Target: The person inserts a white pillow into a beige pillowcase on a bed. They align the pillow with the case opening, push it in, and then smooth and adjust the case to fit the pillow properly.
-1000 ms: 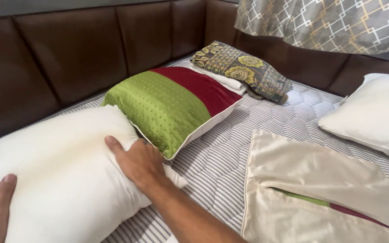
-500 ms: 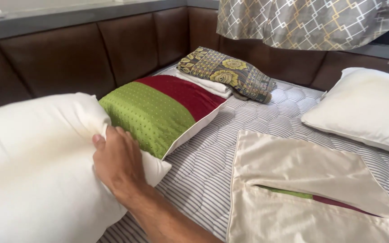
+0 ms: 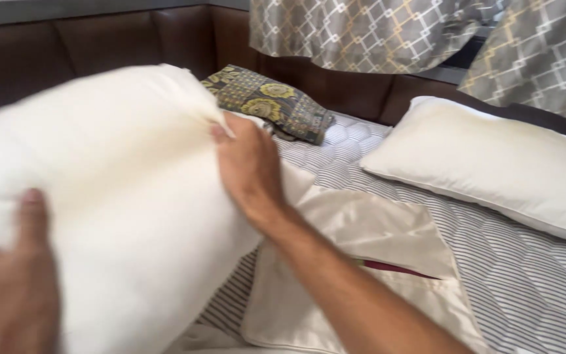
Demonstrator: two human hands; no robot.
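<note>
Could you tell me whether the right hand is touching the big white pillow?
Touching. The head view shows the right hand pinching the white pillow at its top edge, fabric bunched under the fingers.

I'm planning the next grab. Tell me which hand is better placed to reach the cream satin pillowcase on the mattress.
Right, probably. The right hand grips the white pillow's edge directly above the satin pillowcase. The left hand presses the pillow's far-left side, away from it.

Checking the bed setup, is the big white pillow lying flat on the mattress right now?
No, both hands, left hand and right hand, hold the white pillow up off the striped mattress.
</note>
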